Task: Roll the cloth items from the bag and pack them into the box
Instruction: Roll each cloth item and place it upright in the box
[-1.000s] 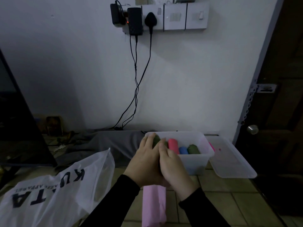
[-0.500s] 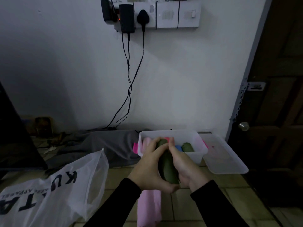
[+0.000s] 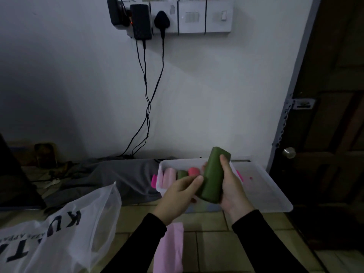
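Observation:
A rolled green cloth (image 3: 213, 176) is held upright and tilted above the clear plastic box (image 3: 162, 166). My right hand (image 3: 232, 186) grips its right side with the fingers curled round it. My left hand (image 3: 180, 196) pinches its lower left edge. Inside the box lie a pale pink roll (image 3: 169, 177), a small green roll (image 3: 182, 174) and a red roll (image 3: 194, 171). A flat pink cloth (image 3: 170, 249) lies on the tiled floor below my arms. The white plastic bag (image 3: 59, 237) with black letters sits at the lower left.
The box lid (image 3: 266, 192) lies on the floor right of the box. A grey cloth heap (image 3: 118, 174) lies along the wall behind the bag. Black cables (image 3: 146, 95) hang from wall sockets. A dark door (image 3: 325, 134) stands at the right, a dark panel (image 3: 11, 174) at the left.
Both hands lifted the green roll out of the box area, raised it and tilted it to the right. The camera moved closer to the box.

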